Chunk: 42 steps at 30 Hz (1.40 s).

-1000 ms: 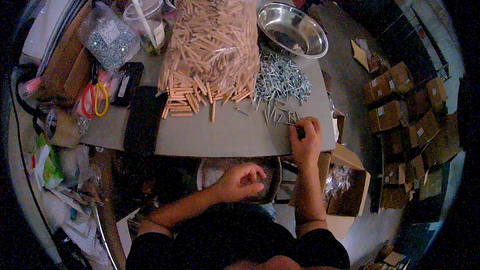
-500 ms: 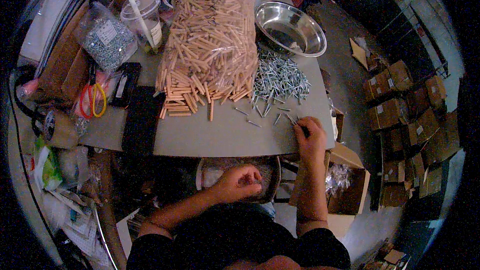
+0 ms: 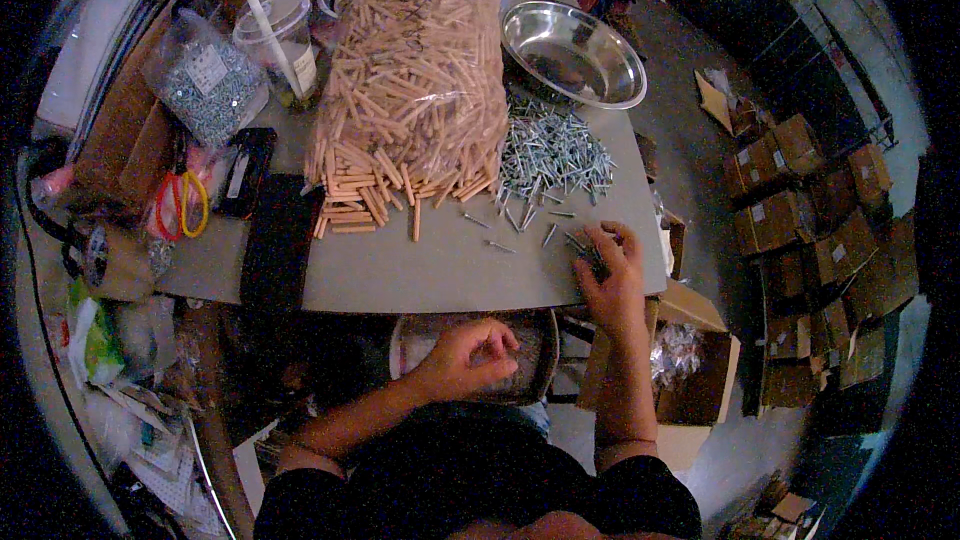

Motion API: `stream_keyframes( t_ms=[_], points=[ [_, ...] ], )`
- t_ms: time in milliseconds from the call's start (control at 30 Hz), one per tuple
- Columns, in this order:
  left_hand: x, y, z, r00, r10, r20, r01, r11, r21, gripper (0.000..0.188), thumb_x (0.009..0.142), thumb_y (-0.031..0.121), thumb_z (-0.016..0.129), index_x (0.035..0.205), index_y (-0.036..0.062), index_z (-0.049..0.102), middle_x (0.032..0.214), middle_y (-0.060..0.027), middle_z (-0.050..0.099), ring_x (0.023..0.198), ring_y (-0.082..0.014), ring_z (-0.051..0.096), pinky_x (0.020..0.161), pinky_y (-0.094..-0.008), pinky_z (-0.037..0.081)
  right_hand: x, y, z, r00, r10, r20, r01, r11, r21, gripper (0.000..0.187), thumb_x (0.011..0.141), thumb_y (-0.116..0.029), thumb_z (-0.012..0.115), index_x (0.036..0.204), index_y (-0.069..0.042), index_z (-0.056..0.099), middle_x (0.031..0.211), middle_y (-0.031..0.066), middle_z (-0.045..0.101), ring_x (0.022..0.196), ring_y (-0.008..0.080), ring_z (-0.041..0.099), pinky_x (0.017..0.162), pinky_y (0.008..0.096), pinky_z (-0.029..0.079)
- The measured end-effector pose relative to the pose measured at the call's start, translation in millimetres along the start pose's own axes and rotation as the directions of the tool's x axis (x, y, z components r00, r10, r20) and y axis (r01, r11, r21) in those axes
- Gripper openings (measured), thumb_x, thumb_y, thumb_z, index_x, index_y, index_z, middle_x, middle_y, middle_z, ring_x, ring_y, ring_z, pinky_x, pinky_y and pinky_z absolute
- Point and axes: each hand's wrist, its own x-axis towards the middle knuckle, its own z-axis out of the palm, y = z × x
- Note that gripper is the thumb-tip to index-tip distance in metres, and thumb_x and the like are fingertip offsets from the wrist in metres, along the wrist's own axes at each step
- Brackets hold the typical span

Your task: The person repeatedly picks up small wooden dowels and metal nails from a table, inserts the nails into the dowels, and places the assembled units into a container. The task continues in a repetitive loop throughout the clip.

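Observation:
My right hand (image 3: 614, 275) is at the table's front right, thumb and fingers apart around a few loose screws (image 3: 583, 246) lying on the tabletop. Just beyond it spreads a heap of silvery screws (image 3: 560, 155), with several strays in front. My left hand (image 3: 468, 358) hovers below the table's front edge, over my lap, its fingers curled in; whether anything is inside cannot be made out. A large clear bag (image 3: 410, 70) full of wooden dowels dominates the middle, and loose wooden dowels (image 3: 350, 210) spill from its near end.
Behind the screws stands a steel bowl (image 3: 575, 55). Left of the dowel bag are a plastic cup (image 3: 275, 45) with a straw, a bag of small metal parts (image 3: 208, 85) and scissors (image 3: 182, 205). An open carton (image 3: 700, 370) sits low on the right; stacked boxes (image 3: 800, 240) lie beyond.
My right hand has opened from a pinch and moved slightly left and toward me, its fingers spreading over the stray screws. My left hand stays curled, shifted a little left and nearer the table edge.

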Motion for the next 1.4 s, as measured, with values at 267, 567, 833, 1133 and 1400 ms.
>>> stream_keyframes(
  t_ms=[267, 567, 833, 1133, 1400],
  points=[
    [-9, -12, 0, 1.0, 0.008, -0.002, -0.008, 1.0, 0.011, 0.02, 0.078, 0.015, 0.068, 0.075, 0.005, 0.05, 0.097, -0.0111, 0.059, 0.09, -0.0187, 0.057, 0.077, -0.0314, 0.046, -17, 8, -3, 0.998, -0.022, -0.057, 0.014, 0.99, -0.138, 0.034, 0.064, -0.01, 0.071, 0.096, -0.008, 0.059, 0.115, 0.0144, 0.047, 0.105, 0.0332, 0.044, 0.09, 0.0425, 0.037],
    [-10, -18, 5, 0.999, -0.037, 0.033, 0.038, 0.999, -0.034, 0.021, 0.079, 0.016, 0.067, 0.076, 0.0051, 0.05, 0.099, -0.0106, 0.058, 0.088, -0.0171, 0.056, 0.075, -0.0302, 0.045, 10, -6, 7, 0.993, -0.018, -0.115, -0.002, 0.985, -0.17, 0.018, 0.067, -0.011, 0.07, 0.083, -0.008, 0.063, 0.11, 0.0113, 0.049, 0.103, 0.0326, 0.043, 0.09, 0.0422, 0.035],
    [-16, -35, 8, 0.998, -0.065, 0.023, 0.067, 0.993, -0.1, 0.024, 0.078, 0.019, 0.068, 0.075, 0.005, 0.049, 0.096, -0.0092, 0.06, 0.083, -0.0137, 0.055, 0.073, -0.0289, 0.046, -12, -14, 4, 0.998, 0.027, -0.065, -0.037, 0.985, -0.169, 0.015, 0.07, -0.01, 0.068, 0.084, -0.007, 0.064, 0.098, 0.011, 0.055, 0.095, 0.0311, 0.047, 0.085, 0.0401, 0.04],
    [-4, -32, 11, 0.973, -0.227, 0.032, 0.223, 0.97, 0.101, 0.027, 0.077, 0.025, 0.07, 0.077, 0.0053, 0.051, 0.088, -0.007, 0.061, 0.081, -0.0131, 0.055, 0.074, -0.0293, 0.046, -18, -12, 3, 0.983, 0.158, -0.097, -0.168, 0.98, -0.107, 0.023, 0.074, -0.011, 0.066, 0.095, -0.003, 0.06, 0.093, 0.0137, 0.057, 0.088, 0.032, 0.055, 0.078, 0.039, 0.044],
    [2, -38, 14, 0.962, -0.272, 0.033, 0.269, 0.96, 0.073, 0.027, 0.078, 0.028, 0.069, 0.08, 0.0053, 0.053, 0.077, -0.0029, 0.057, 0.076, -0.0124, 0.052, 0.072, -0.028, 0.043, -20, -8, 1, 0.975, 0.197, -0.104, -0.208, 0.973, -0.105, 0.032, 0.072, -0.017, 0.069, 0.1, -0.004, 0.06, 0.102, 0.0183, 0.054, 0.096, 0.0365, 0.051, 0.085, 0.0423, 0.042]
  ],
)
